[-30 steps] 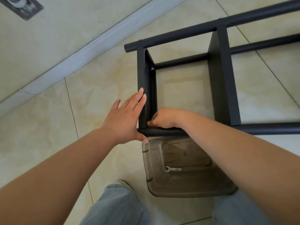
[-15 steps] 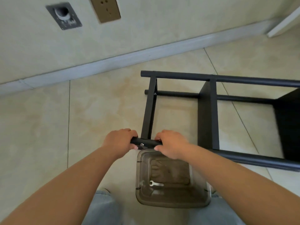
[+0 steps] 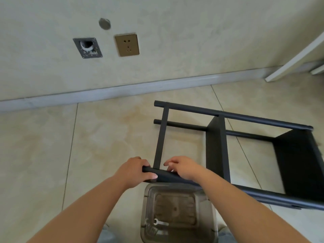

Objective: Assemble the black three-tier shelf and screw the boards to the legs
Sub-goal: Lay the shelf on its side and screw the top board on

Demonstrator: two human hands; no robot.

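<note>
The black three-tier shelf lies on its side on the tiled floor, with its legs horizontal. Its near leg (image 3: 263,195) runs from my hands off to the right. My left hand (image 3: 133,170) grips the left end of this leg. My right hand (image 3: 183,167) curls over the same leg just right of the end board (image 3: 162,137), which I see edge-on. The middle board (image 3: 217,146) and the right board (image 3: 298,163) stand between the legs. The far upper leg (image 3: 245,117) lies toward the wall.
A smoky clear plastic bin (image 3: 145,207) sits on the floor between my knees, under the near leg, with a small flat wrench (image 3: 160,222) inside. The wall with a socket (image 3: 127,44) and a metal plate (image 3: 87,47) is ahead. White furniture (image 3: 298,57) stands at the right.
One second ago my left hand lay flat on the end board and my right hand was inside the frame. Both hands moved onto the near leg, and my view has pulled back from the shelf.
</note>
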